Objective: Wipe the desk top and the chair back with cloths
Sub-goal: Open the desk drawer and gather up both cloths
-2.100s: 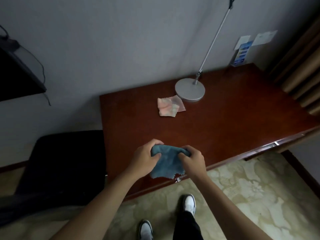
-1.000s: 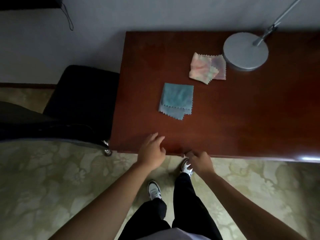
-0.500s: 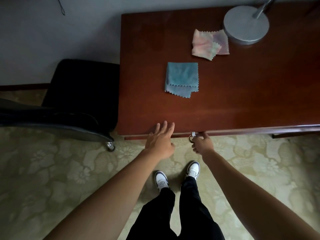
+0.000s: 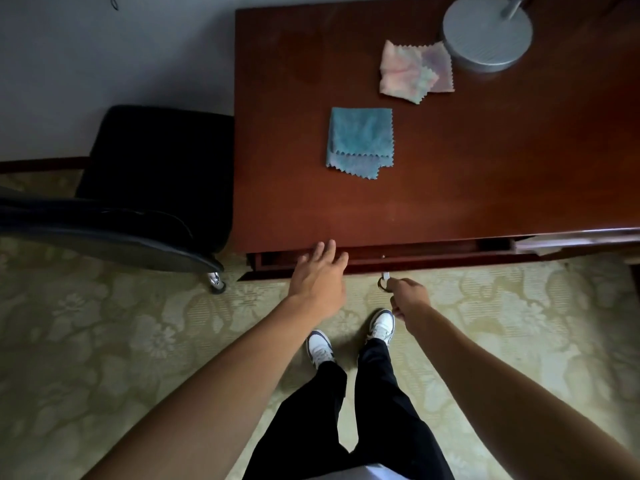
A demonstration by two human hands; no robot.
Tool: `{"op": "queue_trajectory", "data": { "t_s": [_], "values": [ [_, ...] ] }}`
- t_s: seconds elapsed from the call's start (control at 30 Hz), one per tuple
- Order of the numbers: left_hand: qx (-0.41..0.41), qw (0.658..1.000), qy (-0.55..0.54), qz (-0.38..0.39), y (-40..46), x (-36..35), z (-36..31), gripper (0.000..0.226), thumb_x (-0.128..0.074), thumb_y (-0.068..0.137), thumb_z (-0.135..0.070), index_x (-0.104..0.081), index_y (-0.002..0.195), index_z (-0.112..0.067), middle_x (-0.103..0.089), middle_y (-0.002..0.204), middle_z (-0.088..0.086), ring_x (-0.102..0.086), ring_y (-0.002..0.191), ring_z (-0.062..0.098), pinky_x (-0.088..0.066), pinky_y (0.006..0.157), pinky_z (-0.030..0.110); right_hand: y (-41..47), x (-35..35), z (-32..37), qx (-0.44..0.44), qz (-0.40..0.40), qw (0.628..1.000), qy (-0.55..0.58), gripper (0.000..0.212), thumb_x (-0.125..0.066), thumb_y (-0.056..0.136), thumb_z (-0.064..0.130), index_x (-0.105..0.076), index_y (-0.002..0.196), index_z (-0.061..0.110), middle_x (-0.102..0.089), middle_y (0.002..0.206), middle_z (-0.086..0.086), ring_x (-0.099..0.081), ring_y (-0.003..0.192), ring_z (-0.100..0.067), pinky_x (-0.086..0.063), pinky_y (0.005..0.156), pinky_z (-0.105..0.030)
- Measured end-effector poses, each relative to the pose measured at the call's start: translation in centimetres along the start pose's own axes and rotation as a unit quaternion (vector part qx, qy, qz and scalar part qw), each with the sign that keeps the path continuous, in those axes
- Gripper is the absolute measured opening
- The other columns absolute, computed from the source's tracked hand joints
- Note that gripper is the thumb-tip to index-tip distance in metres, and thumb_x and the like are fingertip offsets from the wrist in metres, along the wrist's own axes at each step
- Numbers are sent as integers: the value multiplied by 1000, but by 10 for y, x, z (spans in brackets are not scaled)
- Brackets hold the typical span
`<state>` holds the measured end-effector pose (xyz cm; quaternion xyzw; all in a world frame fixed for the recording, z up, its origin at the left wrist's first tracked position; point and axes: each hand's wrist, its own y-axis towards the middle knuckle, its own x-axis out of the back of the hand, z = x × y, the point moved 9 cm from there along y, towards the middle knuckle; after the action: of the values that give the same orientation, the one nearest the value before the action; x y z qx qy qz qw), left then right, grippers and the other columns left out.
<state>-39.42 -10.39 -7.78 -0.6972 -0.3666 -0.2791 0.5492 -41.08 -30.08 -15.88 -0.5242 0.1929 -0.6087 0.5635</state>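
Seen from above, a dark red-brown wooden bench [image 4: 485, 174] stands against a pale wall. On it lie a folded blue cloth with zigzag edges [image 4: 360, 142] and, farther back, a folded pink pastel cloth [image 4: 414, 72] just beside a round grey metal lamp base [image 4: 486, 32]. A shallow drawer [image 4: 433, 259] under the bench front stands slightly open. The left hand [image 4: 318, 280] reaches toward its edge with fingers extended. The right hand [image 4: 407, 301] pinches a small metal ring pull [image 4: 383, 283]. A black padded chair [image 4: 138, 188] stands to the left on patterned beige carpet [image 4: 104, 341].
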Motion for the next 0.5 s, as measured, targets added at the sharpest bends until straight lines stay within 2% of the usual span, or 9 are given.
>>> {"op": "queue_trajectory", "data": {
  "t_s": [0.07,0.13,0.17,0.23,0.27,0.3,0.33,0.4,0.5],
  "values": [
    [-36,999,-5,-33,-12,-9,-11,57,-45,98,-20,-31,153,-21,-26,161,5,-21,148,25,-25,115,42,-16,3,-3,2,19,994,-112,29,-53,90,27,-64,77,3,-64,61,-11,-57,50,-24,-48,57,-31],
    [-52,998,-16,-37,-26,-24,-18,50,-45,97,-20,-42,146,-20,-45,143,1,-39,134,24,-36,106,40,-33,11,6,37,21,960,-277,40,-46,91,35,-66,73,6,-69,61,-8,-63,54,-22,-52,60,-27],
    [-44,998,-25,-28,-29,-32,-17,48,-44,97,-22,-44,144,-21,-49,136,1,-43,128,23,-38,102,40,-41,18,16,82,-7,932,-352,38,-44,90,34,-67,75,8,-68,62,-8,-62,58,-24,-48,58,-28],
    [-27,998,-47,-28,-30,-41,-13,45,-44,97,-24,-50,141,-23,-52,130,-1,-47,122,21,-40,99,38,-60,34,48,245,-123,861,-429,28,-47,88,29,-68,79,12,-66,76,-10,-57,68,-30,-39,59,-30],
    [-21,998,-57,-35,-28,-39,-11,43,-46,97,-26,-54,139,-24,-54,128,-2,-49,120,20,-42,98,37,-72,38,61,330,-170,820,-436,24,-50,87,27,-70,85,14,-67,87,-10,-58,78,-31,-41,65,-32],
    [-16,997,-66,-39,-25,-36,-9,41,-49,96,-28,-57,136,-26,-56,127,-3,-52,118,20,-44,98,37,-73,38,64,375,-185,785,-456,23,-53,88,28,-71,95,16,-66,102,-9,-59,92,-31,-44,75,-35],
    [-12,997,-71,-37,-21,-32,-8,40,-52,95,-29,-60,134,-28,-58,126,-3,-56,116,21,-46,97,36,-64,38,59,371,-173,771,-488,27,-53,89,31,-69,107,19,-63,116,-8,-56,107,-31,-44,87,-40],
    [-3,998,-68,-20,-15,-27,-5,37,-59,91,-29,-64,128,-31,-61,125,-4,-62,112,24,-48,95,33,-38,42,38,290,-121,793,-522,35,-45,93,41,-63,120,28,-58,126,-4,-49,120,-27,-36,100,-45],
    [18,997,-65,24,-8,-27,0,35,-70,84,-32,-69,119,-34,-67,125,-7,-65,111,21,-49,96,31,-30,49,29,259,-115,824,-491,36,-42,93,39,-64,119,29,-60,122,-1,-49,118,-25,-36,97,-43]
  ]
}}
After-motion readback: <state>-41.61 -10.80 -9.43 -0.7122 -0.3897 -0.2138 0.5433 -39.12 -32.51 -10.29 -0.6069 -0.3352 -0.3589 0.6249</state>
